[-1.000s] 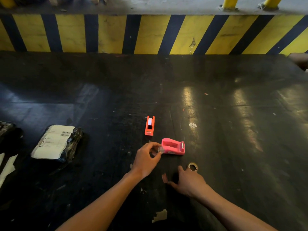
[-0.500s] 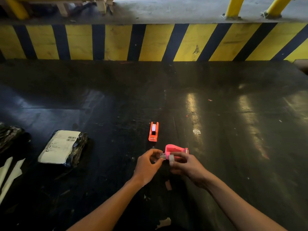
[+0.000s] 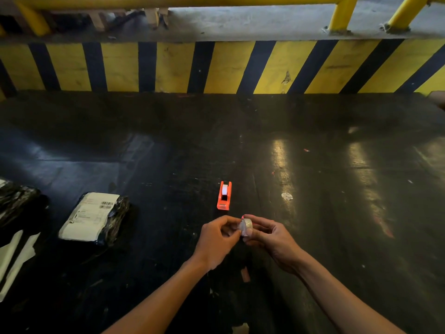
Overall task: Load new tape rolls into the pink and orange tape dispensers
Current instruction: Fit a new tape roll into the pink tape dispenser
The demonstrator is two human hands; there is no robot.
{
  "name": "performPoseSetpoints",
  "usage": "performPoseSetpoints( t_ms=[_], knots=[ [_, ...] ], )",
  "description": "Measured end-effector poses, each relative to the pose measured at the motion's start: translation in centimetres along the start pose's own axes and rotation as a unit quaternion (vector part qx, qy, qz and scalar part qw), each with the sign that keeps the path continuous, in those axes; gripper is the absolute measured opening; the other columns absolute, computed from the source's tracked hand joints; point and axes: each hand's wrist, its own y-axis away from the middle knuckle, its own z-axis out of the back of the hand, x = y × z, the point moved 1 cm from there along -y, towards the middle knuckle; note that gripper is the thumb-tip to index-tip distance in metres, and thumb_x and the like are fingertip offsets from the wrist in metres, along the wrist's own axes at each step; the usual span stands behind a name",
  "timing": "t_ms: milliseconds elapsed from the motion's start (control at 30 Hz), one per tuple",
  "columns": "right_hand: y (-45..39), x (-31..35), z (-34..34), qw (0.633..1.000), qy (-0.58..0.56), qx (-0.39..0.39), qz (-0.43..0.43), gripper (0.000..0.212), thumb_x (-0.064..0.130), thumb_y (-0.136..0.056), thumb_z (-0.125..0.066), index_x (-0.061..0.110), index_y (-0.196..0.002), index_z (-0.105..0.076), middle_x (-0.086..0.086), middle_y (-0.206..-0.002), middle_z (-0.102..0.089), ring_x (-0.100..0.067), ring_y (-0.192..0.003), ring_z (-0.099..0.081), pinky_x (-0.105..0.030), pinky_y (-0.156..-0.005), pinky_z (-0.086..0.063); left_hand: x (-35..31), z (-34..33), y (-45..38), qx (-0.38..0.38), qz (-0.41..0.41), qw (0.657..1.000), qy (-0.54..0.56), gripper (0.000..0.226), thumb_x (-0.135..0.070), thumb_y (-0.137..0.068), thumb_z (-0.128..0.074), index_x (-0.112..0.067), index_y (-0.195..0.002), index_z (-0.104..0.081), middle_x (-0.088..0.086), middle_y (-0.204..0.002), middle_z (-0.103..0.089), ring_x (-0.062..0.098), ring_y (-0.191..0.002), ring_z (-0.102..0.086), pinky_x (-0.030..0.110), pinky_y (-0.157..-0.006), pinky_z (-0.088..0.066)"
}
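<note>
The orange tape dispenser (image 3: pixel 224 195) lies on the dark floor with a white roll seated in it, a short way beyond my hands. Both hands meet just in front of it around a small clear tape roll (image 3: pixel 246 226). My right hand (image 3: pixel 269 239) grips the roll from the right. The fingertips of my left hand (image 3: pixel 216 239) pinch at the roll's left edge. The pink dispenser (image 3: pixel 243 216) is almost wholly hidden behind my hands; only a tiny pink tip shows above the roll.
A black wrapped parcel with a white label (image 3: pixel 94 219) lies to the left, more dark packages (image 3: pixel 16 201) and white strips (image 3: pixel 14 259) at the far left. A yellow-and-black striped kerb (image 3: pixel 216 66) borders the far side. Small scraps (image 3: pixel 286 196) dot the floor.
My right hand came up off the floor and joined my left at the pink dispenser. Both now hold the tape roll, which covers the dispenser. The view has tilted upward.
</note>
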Motion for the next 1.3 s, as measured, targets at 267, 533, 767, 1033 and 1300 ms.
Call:
performPoseSetpoints(
  t_ms=[267,533,767,1033,1300],
  knots=[
    [0.1,0.1,-0.3,0.998,0.05,-0.004,0.027,0.037,0.009,-0.083,-0.075,0.02,-0.117,-0.069,-0.011,-0.117,-0.07,-0.032,-0.104,-0.069,-0.048,-0.094,-0.056,-0.7,0.2,-0.4,0.026,0.052,0.998,-0.024,0.02,-0.018,-0.089,-0.074,-0.021,-0.108,-0.069,-0.008,-0.101,-0.069,0.005,-0.093,-0.069,0.023,-0.083,-0.059],
    [0.0,0.3,0.4,0.999,0.041,0.028,-0.011,0.037,0.014,-0.087,-0.072,0.024,-0.122,-0.068,-0.013,-0.13,-0.064,-0.032,-0.114,-0.065,-0.041,-0.095,-0.056,-1.3,-0.3,-0.4,0.018,0.069,0.997,-0.009,0.025,-0.022,-0.086,-0.077,-0.02,-0.106,-0.062,-0.003,-0.103,-0.069,0.01,-0.097,-0.067,0.027,-0.087,-0.057],
    [-0.3,0.8,0.8,0.995,0.061,0.07,-0.025,0.041,0.021,-0.089,-0.071,0.023,-0.129,-0.064,-0.017,-0.128,-0.064,-0.025,-0.106,-0.065,-0.038,-0.095,-0.054,-1.4,-0.5,-0.5,-0.01,0.057,0.998,-0.015,0.02,-0.02,-0.086,-0.077,-0.019,-0.103,-0.067,-0.005,-0.101,-0.068,0.008,-0.093,-0.067,0.019,-0.076,-0.054],
    [-0.1,2.2,1.6,0.992,-0.019,0.115,-0.057,0.048,0.009,-0.089,-0.068,0.003,-0.133,-0.05,-0.027,-0.123,-0.065,-0.031,-0.1,-0.068,-0.037,-0.086,-0.06,-1.0,1.0,-0.6,0.068,0.104,0.981,0.152,0.025,-0.016,-0.09,-0.071,-0.017,-0.114,-0.063,0.003,-0.117,-0.071,0.014,-0.106,-0.07,0.029,-0.088,-0.058],
    [-0.2,1.9,1.1,0.997,0.035,0.067,-0.022,0.044,0.017,-0.085,-0.073,0.005,-0.126,-0.06,-0.024,-0.121,-0.068,-0.033,-0.102,-0.069,-0.044,-0.092,-0.057,-0.9,1.0,-0.9,0.089,0.167,0.965,0.183,0.026,-0.019,-0.089,-0.073,-0.02,-0.115,-0.07,0.001,-0.117,-0.071,0.015,-0.109,-0.067,0.03,-0.088,-0.054]
  ],
)
